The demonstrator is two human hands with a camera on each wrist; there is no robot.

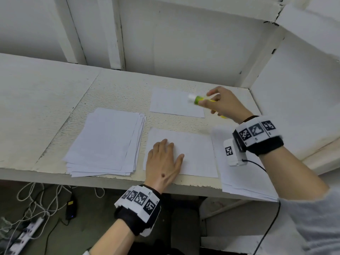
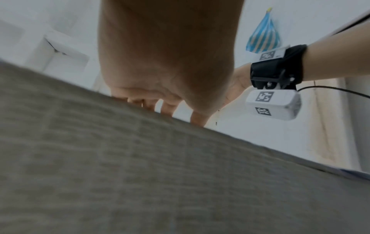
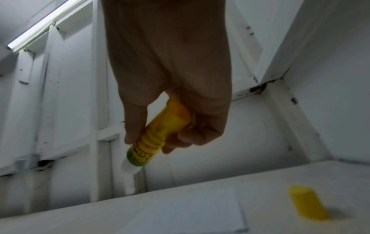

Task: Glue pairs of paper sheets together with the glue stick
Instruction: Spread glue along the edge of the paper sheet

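The glue stick (image 1: 201,99) is in the air above the far sheet of paper (image 1: 171,103), near that sheet's right side. It is yellow with a green band and a white tip, and the tip points to the left. Its cap is off. The right hand (image 1: 223,103) grips it, with the thumb on one side of the tube and the fingers curled round the other side. In the right wrist view the white tip (image 3: 131,166) points down toward the table.

The yellow cap (image 3: 307,205) lies on its side on the table, to the right of the far sheet, near the right wall.

The far sheet lies flat toward the back of the table (image 1: 46,107). Nearer the front edge lies another single sheet (image 1: 196,153). The left hand (image 1: 163,161) lies flat on the left part of this sheet, palm down, fingers straight and a little spread, holding nothing.

To the left of that sheet there is a stack of paper (image 1: 104,142), a bit fanned out, close to the front edge. To the right there is another pile of sheets (image 1: 244,181), and it hangs a little over the front edge.

Both wrists wear black bands with black and white square marks. Under the table there are cables (image 1: 40,199) and a power strip (image 1: 24,234) on the floor.
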